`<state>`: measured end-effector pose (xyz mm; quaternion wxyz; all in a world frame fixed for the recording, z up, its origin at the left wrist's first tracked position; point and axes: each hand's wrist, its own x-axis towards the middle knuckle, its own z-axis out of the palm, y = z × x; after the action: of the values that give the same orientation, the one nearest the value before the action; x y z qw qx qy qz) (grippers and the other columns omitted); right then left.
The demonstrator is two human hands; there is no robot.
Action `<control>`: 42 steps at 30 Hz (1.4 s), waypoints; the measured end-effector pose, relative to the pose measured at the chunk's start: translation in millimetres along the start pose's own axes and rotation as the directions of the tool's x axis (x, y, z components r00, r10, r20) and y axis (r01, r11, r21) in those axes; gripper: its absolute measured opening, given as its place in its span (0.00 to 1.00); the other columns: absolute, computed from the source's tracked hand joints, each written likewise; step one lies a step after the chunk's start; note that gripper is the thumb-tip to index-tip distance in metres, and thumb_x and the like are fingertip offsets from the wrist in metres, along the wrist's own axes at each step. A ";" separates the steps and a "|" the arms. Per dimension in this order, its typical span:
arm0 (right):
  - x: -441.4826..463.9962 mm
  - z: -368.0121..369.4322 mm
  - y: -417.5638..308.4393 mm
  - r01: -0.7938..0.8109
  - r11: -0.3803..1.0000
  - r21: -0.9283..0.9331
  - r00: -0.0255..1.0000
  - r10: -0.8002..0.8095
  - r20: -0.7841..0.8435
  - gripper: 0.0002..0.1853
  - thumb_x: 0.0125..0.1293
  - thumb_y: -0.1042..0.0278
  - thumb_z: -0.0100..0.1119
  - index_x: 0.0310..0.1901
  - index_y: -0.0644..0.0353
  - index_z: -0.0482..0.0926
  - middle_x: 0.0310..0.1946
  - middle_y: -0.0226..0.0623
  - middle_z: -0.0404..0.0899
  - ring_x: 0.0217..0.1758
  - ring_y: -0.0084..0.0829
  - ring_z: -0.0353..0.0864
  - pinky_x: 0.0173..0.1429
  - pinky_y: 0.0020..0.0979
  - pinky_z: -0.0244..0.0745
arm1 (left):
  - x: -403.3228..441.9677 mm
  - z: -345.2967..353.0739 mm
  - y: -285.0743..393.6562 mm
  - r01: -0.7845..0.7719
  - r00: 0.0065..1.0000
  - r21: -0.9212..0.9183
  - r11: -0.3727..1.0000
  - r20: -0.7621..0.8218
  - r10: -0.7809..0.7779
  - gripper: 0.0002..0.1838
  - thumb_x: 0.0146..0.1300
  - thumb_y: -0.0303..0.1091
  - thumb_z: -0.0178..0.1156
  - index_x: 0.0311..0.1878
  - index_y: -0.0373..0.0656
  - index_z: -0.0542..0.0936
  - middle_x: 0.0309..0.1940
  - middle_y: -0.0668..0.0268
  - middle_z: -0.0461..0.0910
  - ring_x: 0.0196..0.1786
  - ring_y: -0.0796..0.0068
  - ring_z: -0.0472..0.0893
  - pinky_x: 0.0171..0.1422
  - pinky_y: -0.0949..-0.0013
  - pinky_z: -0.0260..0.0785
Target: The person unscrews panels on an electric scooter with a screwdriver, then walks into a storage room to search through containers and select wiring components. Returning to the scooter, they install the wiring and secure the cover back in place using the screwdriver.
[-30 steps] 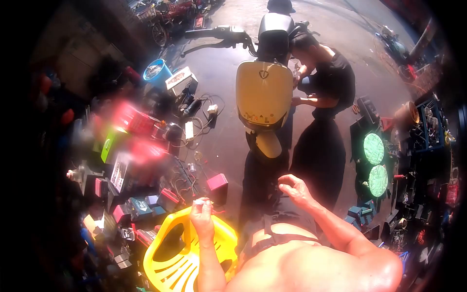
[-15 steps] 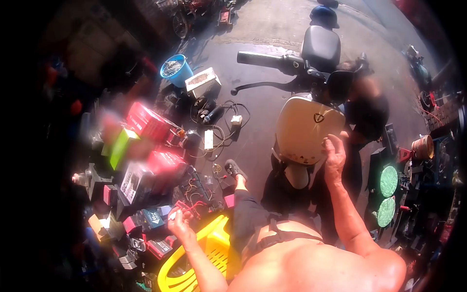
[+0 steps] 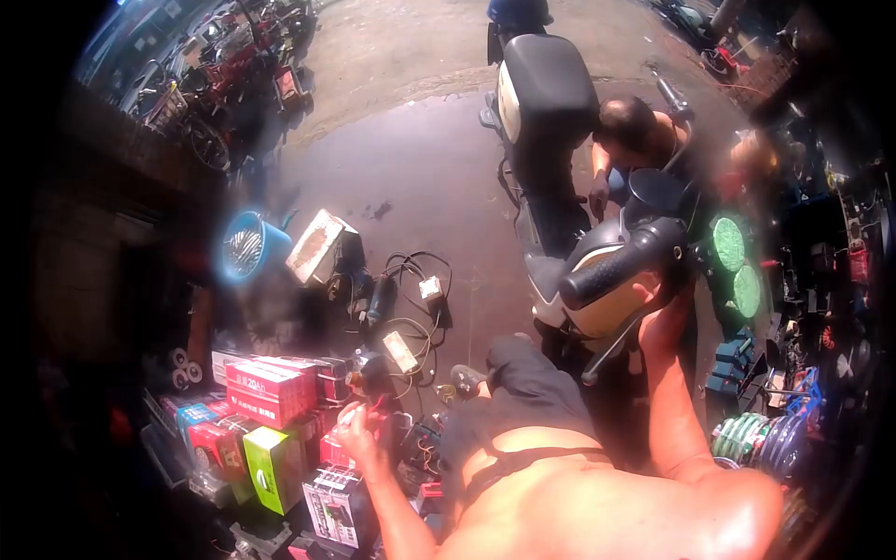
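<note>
The scooter (image 3: 549, 140) stands in front of me, its black handlebar grip (image 3: 616, 269) pointing toward my side. Below the grip is its cream front panel (image 3: 597, 313), with my right hand (image 3: 661, 325) at the right edge. Its fingers look curled on that edge, though the handlebar partly covers them. Out to the left, my left hand (image 3: 357, 439) is raised in front of red battery boxes. Its fingers are curled together, and a small pale thing may be between them, too blurred to name. Nearby are a green box (image 3: 275, 471) and a white-and-dark box (image 3: 334, 509).
Beyond the handlebar, another person (image 3: 625, 131) bends beside the scooter. A blue bucket (image 3: 250, 245) holds metal pieces. Cables and a white power strip (image 3: 401, 353) lie on the floor. Round green discs (image 3: 730, 245) and coiled hoses (image 3: 779, 443) are at the right.
My view has swung, bringing the scooter's side and the other person into sight. The handlebar now points toward me. My right hand stays at the front panel; my left stays raised with curled fingers.
</note>
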<state>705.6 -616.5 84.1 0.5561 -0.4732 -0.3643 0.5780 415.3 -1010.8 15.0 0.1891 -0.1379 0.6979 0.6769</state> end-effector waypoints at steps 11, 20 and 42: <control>4.2 -6.6 62.3 0.108 0.985 -0.134 0.957 -0.140 -0.254 0.29 0.73 0.40 0.47 0.64 0.54 0.71 0.57 0.34 0.78 0.56 0.33 0.79 0.62 0.38 0.72 | 152.3 242.1 90.3 -0.117 0.838 0.249 0.961 0.545 -0.040 0.10 0.65 0.28 0.62 0.48 0.37 0.79 0.36 0.60 0.84 0.31 0.73 0.84 0.33 0.72 0.79; -48.9 30.0 87.8 -0.124 0.928 -0.350 0.791 -0.121 -0.600 0.28 0.74 0.48 0.51 0.66 0.59 0.68 0.60 0.37 0.75 0.57 0.34 0.77 0.63 0.38 0.71 | 214.2 411.0 91.6 -0.187 0.518 0.402 0.896 0.816 -0.258 0.12 0.64 0.30 0.63 0.47 0.34 0.79 0.32 0.60 0.83 0.29 0.73 0.82 0.32 0.70 0.76; 122.3 122.0 195.7 -0.313 0.667 -0.676 0.058 -0.697 -0.714 0.38 0.72 0.41 0.54 0.71 0.65 0.62 0.58 0.43 0.75 0.57 0.35 0.75 0.63 0.34 0.69 | 249.7 721.2 -142.4 -0.264 -0.121 0.742 0.616 0.608 -0.785 0.08 0.66 0.35 0.59 0.42 0.40 0.79 0.35 0.60 0.83 0.38 0.66 0.84 0.41 0.64 0.78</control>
<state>539.2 -505.5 -83.6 0.5000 -0.8343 -0.1462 -0.1806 312.5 -282.5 -233.4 0.8107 0.3098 0.4673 0.1685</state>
